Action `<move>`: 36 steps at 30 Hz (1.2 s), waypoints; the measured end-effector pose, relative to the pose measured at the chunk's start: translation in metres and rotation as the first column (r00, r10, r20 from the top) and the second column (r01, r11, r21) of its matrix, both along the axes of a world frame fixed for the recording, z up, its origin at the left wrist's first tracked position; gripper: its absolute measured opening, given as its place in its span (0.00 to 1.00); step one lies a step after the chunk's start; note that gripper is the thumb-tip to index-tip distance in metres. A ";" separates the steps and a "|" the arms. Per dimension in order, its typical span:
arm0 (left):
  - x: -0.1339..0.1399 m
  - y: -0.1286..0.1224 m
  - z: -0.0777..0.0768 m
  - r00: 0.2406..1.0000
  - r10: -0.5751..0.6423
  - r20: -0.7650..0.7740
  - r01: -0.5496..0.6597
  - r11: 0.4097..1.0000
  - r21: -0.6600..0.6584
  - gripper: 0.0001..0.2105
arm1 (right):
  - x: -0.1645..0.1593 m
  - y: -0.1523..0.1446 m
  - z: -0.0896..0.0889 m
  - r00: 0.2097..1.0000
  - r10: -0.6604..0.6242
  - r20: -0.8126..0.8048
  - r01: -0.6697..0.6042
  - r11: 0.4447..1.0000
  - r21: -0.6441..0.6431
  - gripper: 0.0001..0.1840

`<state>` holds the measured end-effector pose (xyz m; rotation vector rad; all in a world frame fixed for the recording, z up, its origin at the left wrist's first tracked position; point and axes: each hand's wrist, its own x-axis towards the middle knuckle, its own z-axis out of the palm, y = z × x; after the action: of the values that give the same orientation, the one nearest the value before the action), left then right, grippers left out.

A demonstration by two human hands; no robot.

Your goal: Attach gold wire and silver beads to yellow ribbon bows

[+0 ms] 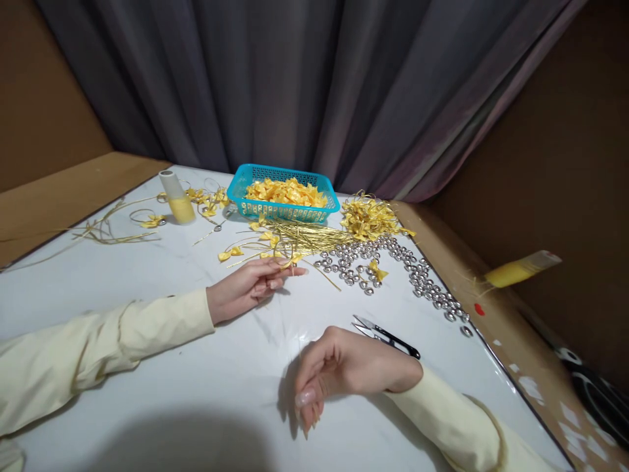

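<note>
My left hand [246, 286] is held over the middle of the white table, its thumb and fingers pinched on a small yellow ribbon bow [293, 259] with a gold cord loop. My right hand [344, 364] is nearer the front, wrist bent and fingers curled downward together; whatever they hold, if anything, is too small or hidden to make out. Just behind the right wrist lie black-handled thread snips [388, 335], blades pointing left. Beyond the left hand lie a bundle of gold cords [309, 236] and a few loose yellow bows [230, 253].
A blue basket [236, 190] of yellow bows stands at the back. Right of it are a pile of corded bows [371, 216] and many silver beads [437, 292]. One yellow thread spool [177, 200] stands left; another spool [521, 270] is on the right, off the white top.
</note>
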<state>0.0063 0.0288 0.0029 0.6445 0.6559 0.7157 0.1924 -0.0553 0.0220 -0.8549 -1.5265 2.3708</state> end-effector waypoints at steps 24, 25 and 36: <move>-0.004 -0.014 0.003 0.942 -0.319 0.100 0.331 0.933 -0.140 0.07 | 0.007 0.003 0.017 0.786 -0.615 0.061 0.310 0.477 0.822 0.13; -0.004 -0.014 0.003 0.944 -0.317 0.096 0.328 0.934 -0.139 0.08 | 0.007 0.003 0.017 0.788 -0.613 0.063 0.304 0.475 0.826 0.13; -0.003 -0.014 0.001 0.921 -0.373 0.114 0.385 0.916 -0.112 0.07 | 0.006 0.003 0.018 0.796 -0.599 0.086 0.271 0.480 0.834 0.12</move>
<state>0.0029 0.0150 0.0042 0.5906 0.4701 0.3334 0.1982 -0.0525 0.0405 -1.2691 -1.9134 0.9648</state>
